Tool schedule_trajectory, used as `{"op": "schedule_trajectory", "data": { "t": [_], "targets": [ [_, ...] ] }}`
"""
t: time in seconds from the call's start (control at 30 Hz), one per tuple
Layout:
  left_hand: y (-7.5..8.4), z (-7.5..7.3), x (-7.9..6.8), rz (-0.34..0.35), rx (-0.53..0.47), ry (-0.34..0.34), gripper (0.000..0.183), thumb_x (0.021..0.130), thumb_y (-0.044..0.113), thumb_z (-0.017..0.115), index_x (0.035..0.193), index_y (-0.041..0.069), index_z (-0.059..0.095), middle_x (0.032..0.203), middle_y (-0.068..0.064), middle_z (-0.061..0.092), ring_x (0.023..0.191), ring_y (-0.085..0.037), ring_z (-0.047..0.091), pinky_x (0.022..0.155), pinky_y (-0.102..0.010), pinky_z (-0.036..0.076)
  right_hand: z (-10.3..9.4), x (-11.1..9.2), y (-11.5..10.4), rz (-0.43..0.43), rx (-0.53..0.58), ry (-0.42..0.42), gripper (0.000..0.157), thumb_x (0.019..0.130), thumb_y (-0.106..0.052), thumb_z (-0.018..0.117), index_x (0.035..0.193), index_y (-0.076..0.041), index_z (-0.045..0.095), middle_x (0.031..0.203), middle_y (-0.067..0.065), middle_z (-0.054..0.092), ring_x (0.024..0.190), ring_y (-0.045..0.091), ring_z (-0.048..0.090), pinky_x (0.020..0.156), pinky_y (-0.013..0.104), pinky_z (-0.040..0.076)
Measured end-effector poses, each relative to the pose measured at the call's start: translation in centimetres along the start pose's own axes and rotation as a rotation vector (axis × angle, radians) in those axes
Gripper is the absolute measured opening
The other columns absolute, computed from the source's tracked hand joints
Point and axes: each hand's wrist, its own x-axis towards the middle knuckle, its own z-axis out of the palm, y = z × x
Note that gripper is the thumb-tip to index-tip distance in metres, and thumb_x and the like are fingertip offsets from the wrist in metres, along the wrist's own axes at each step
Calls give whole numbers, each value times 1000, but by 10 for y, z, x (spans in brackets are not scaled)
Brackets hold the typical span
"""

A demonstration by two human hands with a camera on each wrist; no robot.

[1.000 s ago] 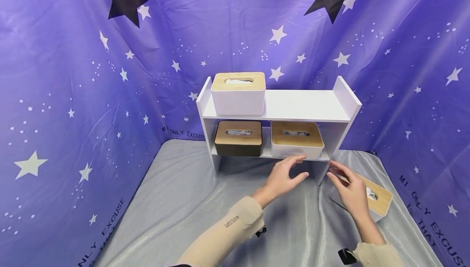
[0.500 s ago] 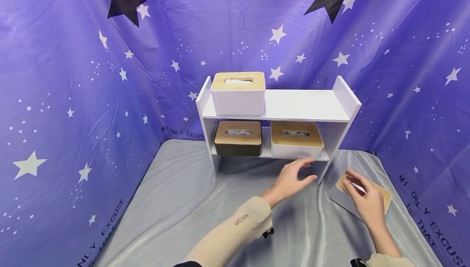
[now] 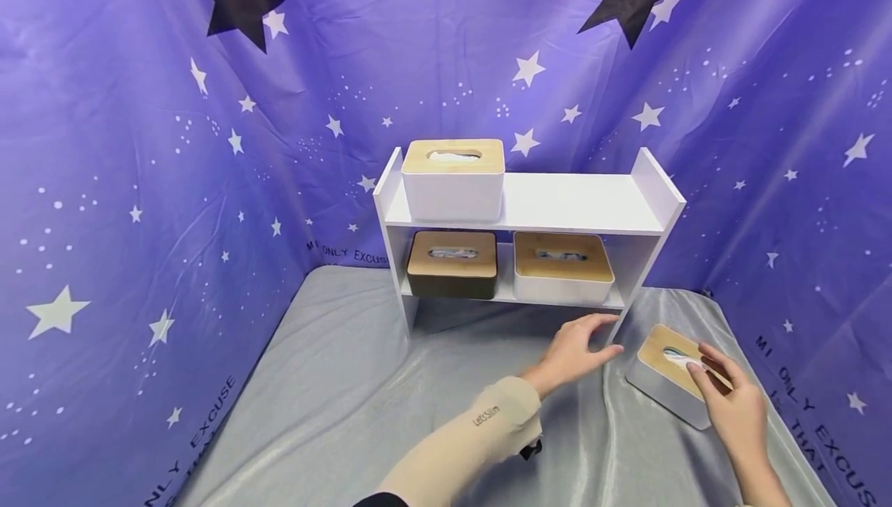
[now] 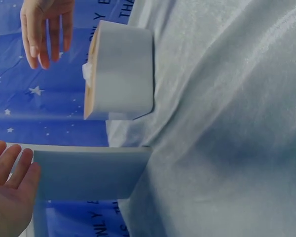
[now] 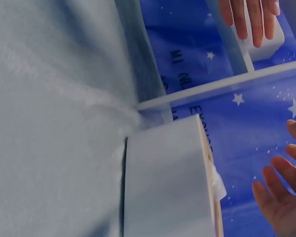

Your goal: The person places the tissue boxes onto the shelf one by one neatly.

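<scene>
A white tissue box (image 3: 669,391) with a wooden lid and a bit of tissue showing stands on the grey cloth, right of the white shelf (image 3: 578,201). My right hand (image 3: 735,402) hovers above its right end, fingers relaxed; the right wrist view shows that hand (image 5: 286,197) apart from the box (image 5: 167,182). In front of the shelf's right leg, my left hand (image 3: 573,352) is held in the air with fingers extended and nothing in it. The lower tier carries a dark tissue box (image 3: 453,285) and a white tissue box (image 3: 563,289).
Another white tissue box (image 3: 453,196) sits on the top tier's left side. Bare board shows to its right. Grey cloth (image 3: 334,383) covers the table, and a purple star-patterned curtain (image 3: 307,104) hangs behind and at both sides.
My right hand has moved right, away from the shelf's leg and across the box on the cloth. My left hand has shifted right and slightly down. The boxes have stayed put.
</scene>
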Motion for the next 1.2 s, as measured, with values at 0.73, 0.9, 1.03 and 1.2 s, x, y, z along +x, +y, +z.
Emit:
{"op": "schedule_trajectory", "data": {
  "t": [0.73,0.9,1.03,1.2],
  "targets": [
    [-2,59,-1,-173,-55,-179,62,91,43,69,147,23,49,148,7,53,135,-5,51,108,-14,42,-23,-11,38,135,-247,66,59,91,-16,71,145,-3,50,148,23,47,130,-13,33,94,-12,24],
    [0,65,0,-161,-47,-238,72,91,45,68,152,17,41,156,4,44,143,-8,43,113,-16,37,-28,-11,44,242,-296,-21,74,93,-25,68,154,-2,32,149,33,38,139,42,42,121,26,33],
    [5,70,1,-184,-84,-286,80,90,45,69,155,14,35,160,5,38,145,-8,38,116,-16,34,-30,-13,51,281,-314,-76,83,93,-26,67,156,2,22,149,38,35,134,53,41,120,46,33],
    [11,76,0,-255,-171,-318,85,88,44,73,157,16,32,161,6,35,146,-7,36,117,-19,34,-29,-16,58,330,-294,-146,88,94,-28,66,157,5,13,154,37,30,136,54,39,120,41,32]
  ]
}}
